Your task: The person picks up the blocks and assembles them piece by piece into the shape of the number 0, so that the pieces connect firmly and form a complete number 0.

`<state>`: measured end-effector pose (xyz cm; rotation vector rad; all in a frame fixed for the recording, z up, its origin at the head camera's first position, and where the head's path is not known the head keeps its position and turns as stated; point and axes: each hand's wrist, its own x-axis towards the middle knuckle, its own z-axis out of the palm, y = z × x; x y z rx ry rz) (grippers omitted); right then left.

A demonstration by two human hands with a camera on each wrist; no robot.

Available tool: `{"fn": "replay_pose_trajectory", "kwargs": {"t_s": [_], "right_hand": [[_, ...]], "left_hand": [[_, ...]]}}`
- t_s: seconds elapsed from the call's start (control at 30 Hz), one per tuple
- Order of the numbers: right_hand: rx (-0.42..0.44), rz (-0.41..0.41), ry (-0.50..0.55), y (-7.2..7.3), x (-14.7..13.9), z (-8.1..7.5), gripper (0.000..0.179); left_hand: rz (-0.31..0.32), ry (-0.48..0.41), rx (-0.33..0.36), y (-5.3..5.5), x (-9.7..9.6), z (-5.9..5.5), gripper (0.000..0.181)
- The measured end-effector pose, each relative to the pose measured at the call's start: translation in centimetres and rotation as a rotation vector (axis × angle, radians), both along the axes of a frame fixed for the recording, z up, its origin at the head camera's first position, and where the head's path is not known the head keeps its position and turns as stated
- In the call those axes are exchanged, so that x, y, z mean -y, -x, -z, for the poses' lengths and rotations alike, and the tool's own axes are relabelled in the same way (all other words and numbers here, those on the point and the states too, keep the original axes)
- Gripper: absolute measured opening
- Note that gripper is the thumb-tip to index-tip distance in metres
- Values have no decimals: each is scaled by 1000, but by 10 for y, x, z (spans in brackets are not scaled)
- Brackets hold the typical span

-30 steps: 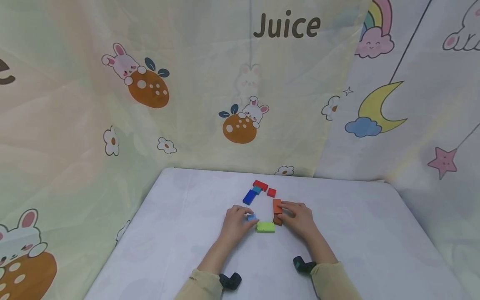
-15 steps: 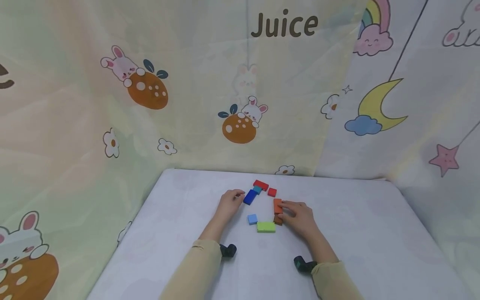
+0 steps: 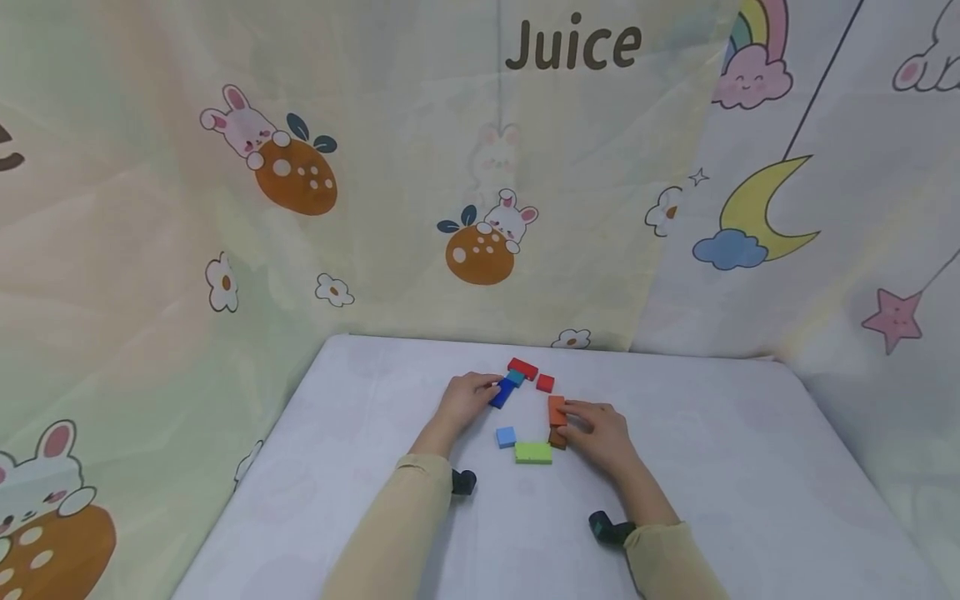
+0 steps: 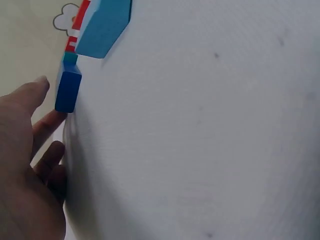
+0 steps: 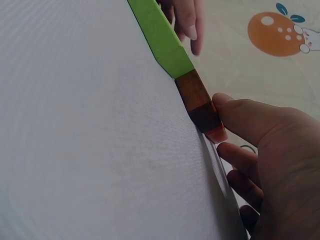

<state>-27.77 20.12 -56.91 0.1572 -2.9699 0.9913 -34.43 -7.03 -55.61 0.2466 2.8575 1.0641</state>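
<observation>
In the head view my left hand (image 3: pixel 465 400) is at the dark blue block (image 3: pixel 502 393). The left wrist view shows a fingertip right at that block's edge, with the thumb (image 4: pixel 37 92) apart from it. A teal block (image 3: pixel 515 378) and a long red block (image 3: pixel 522 368) continue from its far end. My right hand (image 3: pixel 603 435) rests beside the orange block (image 3: pixel 557 410) and the brown block (image 3: pixel 558 437). Its thumb touches the brown one's side in the right wrist view, index fingertip close by the orange one.
A lime green block (image 3: pixel 533 453) lies at the near side, its corner by the brown block. To its left sits a light blue block (image 3: pixel 506 437). A small red block (image 3: pixel 545 382) stands apart on the white table (image 3: pixel 750 467). Printed cloth (image 3: pixel 390 183) hangs behind.
My left hand has left the light blue block and moved away and forward to the dark blue block. My right hand stays by the orange and brown blocks.
</observation>
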Motion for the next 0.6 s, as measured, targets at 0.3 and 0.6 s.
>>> {"fn": "replay_pose_trajectory", "kwargs": {"t_s": [0.3,0.6], "right_hand": [[6,8,-4,1,2,0,49],[-7,2,-3,0,1,1,49]], "left_hand": [[17,123,-55,-2,-2,1,32],[14,142,-96,-4,-3,3,33]]}}
